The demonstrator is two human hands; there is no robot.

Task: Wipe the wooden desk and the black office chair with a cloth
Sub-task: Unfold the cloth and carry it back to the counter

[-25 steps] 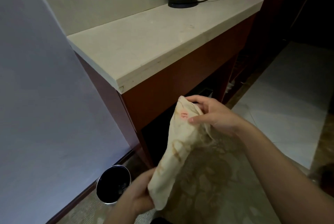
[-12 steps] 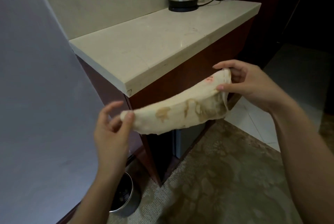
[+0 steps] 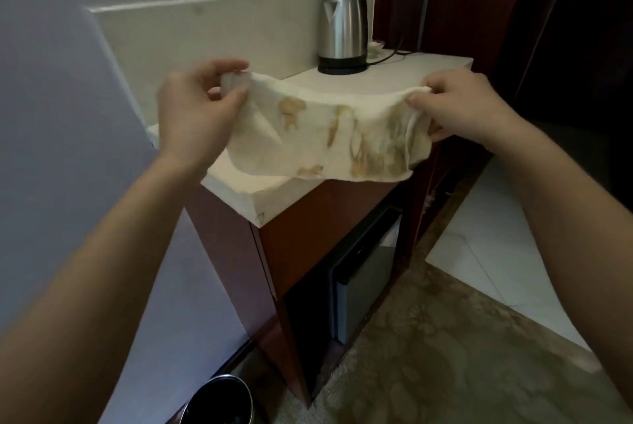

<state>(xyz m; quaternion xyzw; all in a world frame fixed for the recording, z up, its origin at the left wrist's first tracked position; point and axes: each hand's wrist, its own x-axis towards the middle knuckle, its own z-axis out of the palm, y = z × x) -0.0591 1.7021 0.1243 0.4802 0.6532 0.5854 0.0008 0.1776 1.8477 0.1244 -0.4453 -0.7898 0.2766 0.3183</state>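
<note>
Head view: left hand [image 3: 198,108] and right hand [image 3: 459,105] each pinch a top corner of the stained cloth [image 3: 325,142], holding it stretched in the air just over the table [image 3: 239,192]. I'm guessing that's to open it up before wiping. The kettle [image 3: 342,29] sits at the far end.

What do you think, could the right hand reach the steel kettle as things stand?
Probably yes: bare countertop lies between the right hand and the kettle, though it would first have to release the stained cloth.
</note>
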